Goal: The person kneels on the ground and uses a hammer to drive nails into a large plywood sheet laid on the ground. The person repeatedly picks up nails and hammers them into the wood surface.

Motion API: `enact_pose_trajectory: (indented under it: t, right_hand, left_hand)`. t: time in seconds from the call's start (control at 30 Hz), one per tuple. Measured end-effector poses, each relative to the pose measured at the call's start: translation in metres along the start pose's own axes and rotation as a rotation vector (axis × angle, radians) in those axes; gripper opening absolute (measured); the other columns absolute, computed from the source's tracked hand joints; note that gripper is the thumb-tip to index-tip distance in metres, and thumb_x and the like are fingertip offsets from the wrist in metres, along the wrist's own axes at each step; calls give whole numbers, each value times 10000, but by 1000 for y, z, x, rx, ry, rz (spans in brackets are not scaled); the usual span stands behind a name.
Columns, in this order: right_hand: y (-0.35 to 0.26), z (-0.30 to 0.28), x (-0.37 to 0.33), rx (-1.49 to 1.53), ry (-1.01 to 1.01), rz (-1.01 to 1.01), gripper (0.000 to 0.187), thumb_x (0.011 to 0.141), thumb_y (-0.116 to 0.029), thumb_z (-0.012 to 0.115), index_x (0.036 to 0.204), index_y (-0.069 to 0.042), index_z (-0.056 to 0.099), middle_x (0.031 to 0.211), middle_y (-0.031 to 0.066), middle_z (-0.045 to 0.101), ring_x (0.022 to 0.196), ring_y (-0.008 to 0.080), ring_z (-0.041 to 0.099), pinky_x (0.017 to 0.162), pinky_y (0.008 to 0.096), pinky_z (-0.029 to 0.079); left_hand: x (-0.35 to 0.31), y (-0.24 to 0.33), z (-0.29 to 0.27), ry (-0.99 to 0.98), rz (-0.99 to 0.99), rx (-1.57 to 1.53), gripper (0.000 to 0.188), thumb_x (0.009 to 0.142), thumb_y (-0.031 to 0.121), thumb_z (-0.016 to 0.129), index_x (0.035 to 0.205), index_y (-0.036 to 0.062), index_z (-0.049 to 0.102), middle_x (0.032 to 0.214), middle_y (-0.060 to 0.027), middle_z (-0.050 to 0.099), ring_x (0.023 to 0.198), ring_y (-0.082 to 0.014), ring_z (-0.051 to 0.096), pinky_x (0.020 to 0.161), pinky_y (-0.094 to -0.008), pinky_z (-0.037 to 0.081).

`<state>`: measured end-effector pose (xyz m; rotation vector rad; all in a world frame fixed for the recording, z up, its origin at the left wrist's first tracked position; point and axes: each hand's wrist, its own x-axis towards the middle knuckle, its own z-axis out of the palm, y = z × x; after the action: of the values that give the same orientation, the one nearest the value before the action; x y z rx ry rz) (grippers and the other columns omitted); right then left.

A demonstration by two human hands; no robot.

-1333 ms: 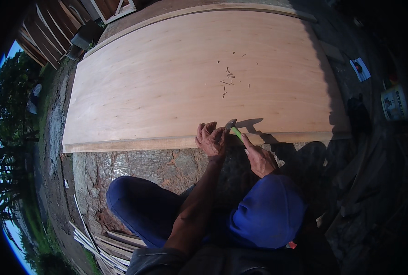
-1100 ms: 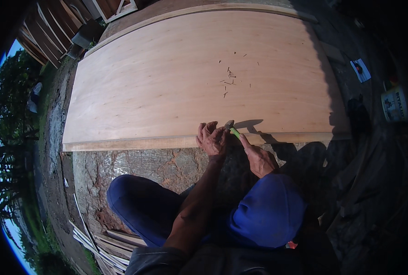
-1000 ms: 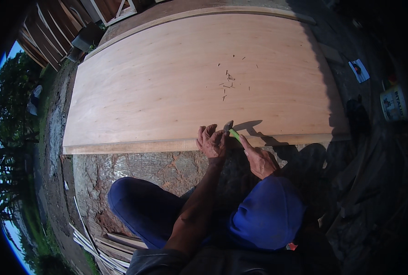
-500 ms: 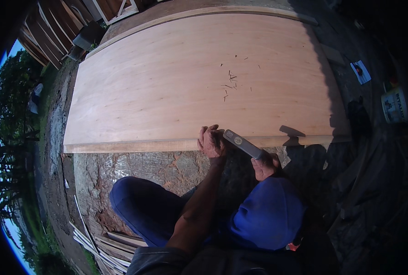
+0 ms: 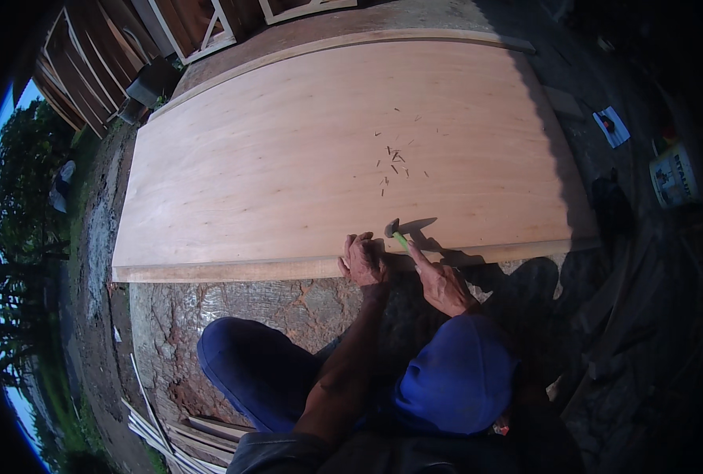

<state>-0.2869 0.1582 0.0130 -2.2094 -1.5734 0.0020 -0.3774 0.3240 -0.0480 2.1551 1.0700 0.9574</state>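
A large pale plywood sheet (image 5: 288,150) lies flat before me, with a wooden strip (image 5: 209,270) along its near edge. My left hand (image 5: 364,262) rests on that edge with its fingers bent and drawn together; whatever they pinch, if anything, is hidden. In my right hand (image 5: 444,286) is a hammer (image 5: 399,237) with a green handle, my index finger stretched along it. The dark hammer head is low over the sheet's near edge, just right of my left fingertips. Several loose nails (image 5: 395,157) are scattered on the plywood beyond my hands.
Another wooden strip (image 5: 351,37) runs along the far edge. To the right, in shade, stand a labelled bucket (image 5: 674,178) and a small white card (image 5: 611,127). Thin wood strips (image 5: 173,450) lie at lower left. Boards (image 5: 86,59) lean at the far left.
My right hand has swung the hammer forward and down, from raised near my right knee to the sheet's edge beside my left hand. The left hand stays at the edge.
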Motion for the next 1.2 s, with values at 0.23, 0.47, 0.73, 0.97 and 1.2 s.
enact_pose_trajectory:
  t: [0.23,0.47,0.73,0.97,1.2]
  right_hand:
    - [-23,-10,-30,213,83,51,785,922,16,633,1614,-179,317,859,155,665,882,342,703,777,397,577]
    - [-28,-19,14,339,161,171,712,954,-14,596,1597,-197,354,912,224,687,830,422,693,700,479,550]
    - [37,-18,46,592,262,530,638,1064,-120,483,1640,-244,239,918,214,656,684,283,579,673,361,492]
    - [59,12,50,602,291,704,625,1062,-159,455,1644,-200,231,1226,228,647,807,314,597,781,402,517]
    - [58,5,54,542,260,700,586,1073,-190,449,1629,-163,265,1474,263,519,1086,429,647,917,439,512]
  left_hand:
    - [-14,-6,-4,-38,-19,-27,372,851,272,674,1216,225,618,1336,24,607,1457,-273,407,1189,-595,85]
    - [3,18,-20,-173,-76,30,406,815,259,695,1212,206,627,1300,-19,617,1349,-282,490,1144,-543,217]
    - [107,6,7,-318,-171,147,325,882,304,685,1176,171,725,1131,-66,727,1123,-322,623,959,-459,472]
    - [157,-17,67,-488,78,351,300,971,189,527,1182,248,731,1097,-34,669,1052,-278,616,878,-451,490]
    - [167,14,84,-478,332,497,183,889,185,622,1053,104,633,1069,-110,624,1051,-301,605,879,-442,471]
